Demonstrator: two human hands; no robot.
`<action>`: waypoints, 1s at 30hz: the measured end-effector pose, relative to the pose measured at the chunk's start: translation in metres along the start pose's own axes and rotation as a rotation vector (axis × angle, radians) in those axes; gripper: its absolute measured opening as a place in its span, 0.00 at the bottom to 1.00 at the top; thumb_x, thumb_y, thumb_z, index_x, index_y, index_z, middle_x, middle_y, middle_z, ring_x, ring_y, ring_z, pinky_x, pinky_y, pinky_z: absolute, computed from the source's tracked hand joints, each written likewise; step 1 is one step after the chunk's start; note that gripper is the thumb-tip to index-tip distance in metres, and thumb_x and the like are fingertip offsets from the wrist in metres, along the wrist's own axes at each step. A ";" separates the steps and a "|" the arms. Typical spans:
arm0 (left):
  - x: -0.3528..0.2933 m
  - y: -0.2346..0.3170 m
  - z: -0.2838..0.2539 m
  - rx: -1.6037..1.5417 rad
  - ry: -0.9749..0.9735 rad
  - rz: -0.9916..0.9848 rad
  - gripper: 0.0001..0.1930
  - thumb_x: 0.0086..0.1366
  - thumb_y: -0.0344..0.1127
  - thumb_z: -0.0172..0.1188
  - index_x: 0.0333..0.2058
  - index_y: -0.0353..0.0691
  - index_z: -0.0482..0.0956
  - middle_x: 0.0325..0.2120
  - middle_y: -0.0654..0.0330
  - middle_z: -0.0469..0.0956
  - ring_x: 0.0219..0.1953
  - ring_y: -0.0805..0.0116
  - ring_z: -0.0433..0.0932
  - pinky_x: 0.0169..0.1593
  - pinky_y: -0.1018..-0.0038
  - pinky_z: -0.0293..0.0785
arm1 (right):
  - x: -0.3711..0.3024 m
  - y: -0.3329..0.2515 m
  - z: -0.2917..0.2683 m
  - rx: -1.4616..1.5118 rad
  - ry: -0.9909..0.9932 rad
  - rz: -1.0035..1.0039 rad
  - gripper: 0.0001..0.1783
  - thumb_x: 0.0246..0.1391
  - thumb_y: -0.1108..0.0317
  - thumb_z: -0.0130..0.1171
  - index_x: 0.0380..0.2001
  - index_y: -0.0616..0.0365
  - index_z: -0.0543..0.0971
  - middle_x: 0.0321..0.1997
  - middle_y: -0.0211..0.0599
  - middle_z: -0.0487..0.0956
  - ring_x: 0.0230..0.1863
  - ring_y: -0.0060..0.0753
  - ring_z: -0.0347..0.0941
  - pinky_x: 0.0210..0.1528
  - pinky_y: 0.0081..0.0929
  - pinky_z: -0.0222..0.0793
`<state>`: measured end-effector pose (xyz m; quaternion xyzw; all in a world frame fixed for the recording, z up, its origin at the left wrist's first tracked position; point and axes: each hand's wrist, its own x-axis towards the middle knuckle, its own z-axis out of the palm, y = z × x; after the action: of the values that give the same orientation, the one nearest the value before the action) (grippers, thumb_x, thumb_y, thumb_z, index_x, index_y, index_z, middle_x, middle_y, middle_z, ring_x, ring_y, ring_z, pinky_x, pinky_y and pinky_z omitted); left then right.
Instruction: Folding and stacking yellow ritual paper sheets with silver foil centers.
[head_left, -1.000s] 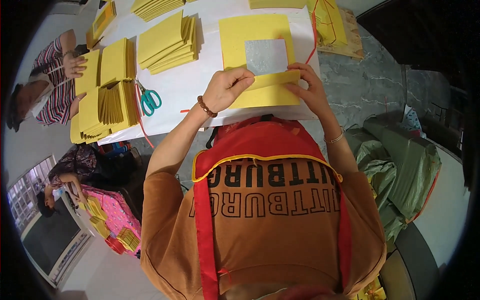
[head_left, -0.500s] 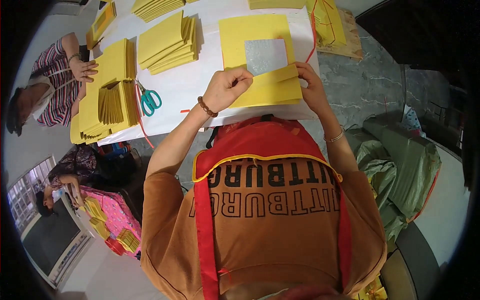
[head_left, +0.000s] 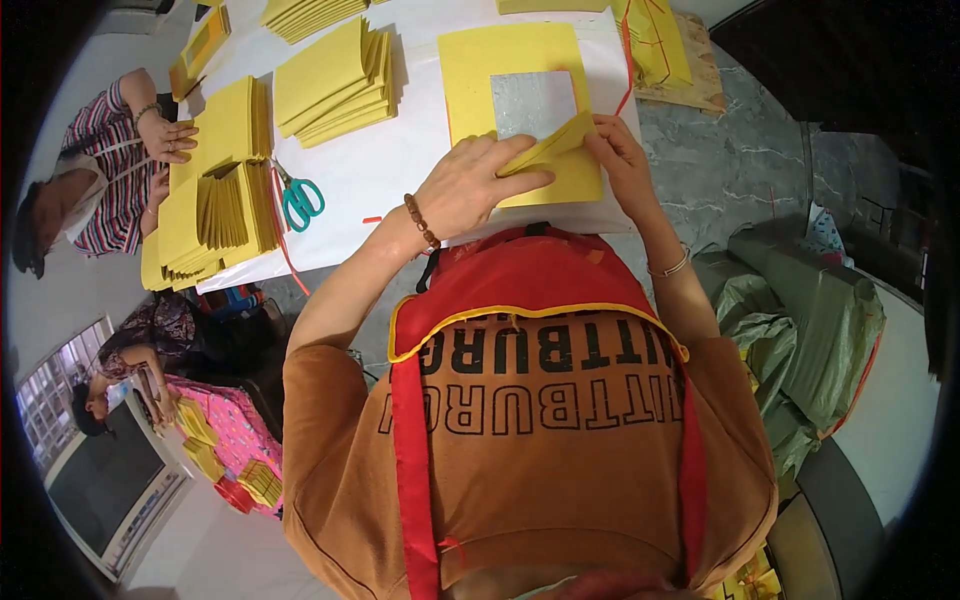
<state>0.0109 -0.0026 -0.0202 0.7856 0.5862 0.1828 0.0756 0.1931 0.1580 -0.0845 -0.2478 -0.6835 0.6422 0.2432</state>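
A stack of yellow paper sheets, or one sheet, lies in front of me with a silver-grey square on its upper face. Its near part is folded up into a narrow flap. My left hand is at the flap's left end, which sits between the thumb and the stretched fingers. At the other end, my right hand pinches the flap's right corner between thumb and fingertips. How many layers of paper are there I cannot tell.
Left on the white-covered table are teal-handled scissors, a red ribbon and piles of folded yellow paper. A person in a striped top works at the left edge. Green wrapped bundles stand at right.
My left hand has gone from a closed pinch to stretched fingers around the flap's left end. The flap now stands up at a slant instead of lying flatter.
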 end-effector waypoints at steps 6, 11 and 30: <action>0.001 0.006 -0.006 -0.013 -0.054 -0.029 0.29 0.45 0.43 0.65 0.50 0.50 0.72 0.48 0.56 0.68 0.44 0.59 0.67 0.46 0.68 0.66 | -0.001 0.000 -0.001 0.048 0.001 -0.004 0.10 0.57 0.68 0.51 0.36 0.63 0.76 0.44 0.31 0.70 0.44 0.21 0.66 0.47 0.18 0.61; 0.002 -0.005 -0.007 -0.136 -0.053 -0.011 0.29 0.45 0.44 0.65 0.50 0.49 0.72 0.46 0.54 0.69 0.43 0.58 0.67 0.47 0.66 0.66 | -0.001 -0.001 -0.001 0.078 0.001 0.020 0.10 0.57 0.67 0.51 0.36 0.62 0.76 0.44 0.30 0.70 0.44 0.21 0.66 0.48 0.18 0.60; 0.002 -0.018 -0.001 -0.282 0.129 -0.092 0.08 0.57 0.28 0.51 0.36 0.37 0.71 0.40 0.51 0.73 0.36 0.55 0.75 0.37 0.67 0.74 | -0.004 0.005 -0.012 0.199 -0.105 0.030 0.15 0.53 0.66 0.54 0.44 0.57 0.73 0.51 0.29 0.69 0.53 0.25 0.63 0.54 0.26 0.59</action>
<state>-0.0052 0.0051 -0.0246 0.7262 0.5937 0.3096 0.1558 0.2044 0.1651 -0.0892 -0.1985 -0.6245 0.7223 0.2209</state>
